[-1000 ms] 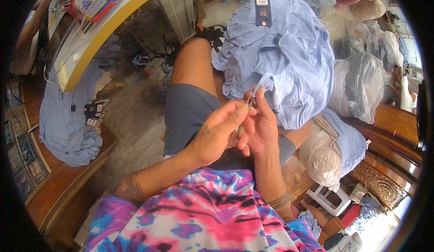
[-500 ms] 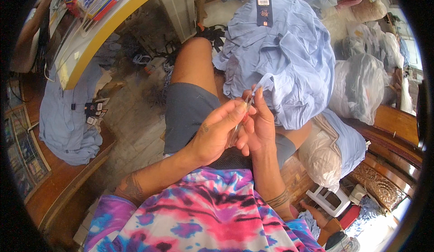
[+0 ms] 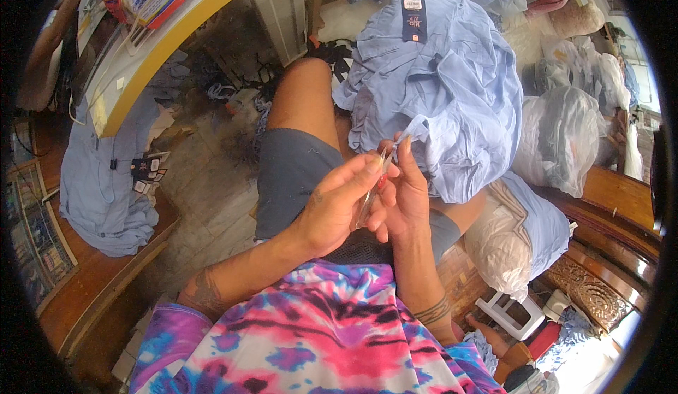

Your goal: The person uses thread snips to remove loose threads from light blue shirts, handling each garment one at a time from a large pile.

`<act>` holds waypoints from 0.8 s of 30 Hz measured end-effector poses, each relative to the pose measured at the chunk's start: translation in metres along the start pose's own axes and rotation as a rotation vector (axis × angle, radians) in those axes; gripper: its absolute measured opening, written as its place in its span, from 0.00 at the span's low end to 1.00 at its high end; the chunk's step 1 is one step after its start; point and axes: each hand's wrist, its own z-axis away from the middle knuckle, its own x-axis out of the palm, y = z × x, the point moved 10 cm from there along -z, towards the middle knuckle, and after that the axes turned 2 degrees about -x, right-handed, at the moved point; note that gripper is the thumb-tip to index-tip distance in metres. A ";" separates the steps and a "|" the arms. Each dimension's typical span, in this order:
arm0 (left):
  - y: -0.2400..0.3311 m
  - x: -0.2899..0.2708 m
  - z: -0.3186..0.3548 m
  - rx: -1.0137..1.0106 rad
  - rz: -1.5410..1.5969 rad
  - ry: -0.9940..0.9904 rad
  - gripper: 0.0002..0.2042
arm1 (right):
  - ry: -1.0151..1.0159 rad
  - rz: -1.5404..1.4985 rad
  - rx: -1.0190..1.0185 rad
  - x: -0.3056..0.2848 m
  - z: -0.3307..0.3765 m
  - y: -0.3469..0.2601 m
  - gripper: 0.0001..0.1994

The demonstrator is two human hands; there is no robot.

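Head view: left hand (image 3: 332,210) and right hand (image 3: 402,196) are pinching together on a thin clear plastic strip (image 3: 371,189) — looking light, bendy, best gripped near its ends — beside the pale-blue crumpled cloth shirt (image 3: 438,90).

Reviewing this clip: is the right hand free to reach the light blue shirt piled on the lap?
Probably yes. The right hand sits right beside the light blue shirt with nothing between them, though both hands are pinching a small clear tool.

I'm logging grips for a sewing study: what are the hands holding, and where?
Both hands, left hand and right hand, pinch a small clear strip near its upper end, against the light blue shirt.
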 end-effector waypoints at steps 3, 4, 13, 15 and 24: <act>0.002 -0.001 -0.001 0.010 0.006 -0.001 0.20 | 0.029 0.004 -0.008 -0.001 -0.001 0.001 0.15; 0.002 -0.002 -0.001 0.015 0.004 -0.003 0.20 | 0.041 0.004 -0.011 -0.002 -0.001 0.001 0.14; 0.002 -0.003 -0.001 0.000 0.005 0.026 0.21 | -0.063 0.012 -0.017 -0.002 -0.003 -0.001 0.14; 0.003 -0.001 -0.001 -0.016 -0.020 0.005 0.21 | -0.025 -0.001 -0.044 -0.001 -0.003 -0.002 0.14; 0.000 -0.001 -0.001 -0.022 0.009 0.019 0.22 | 0.044 0.122 -0.121 -0.010 -0.001 -0.012 0.15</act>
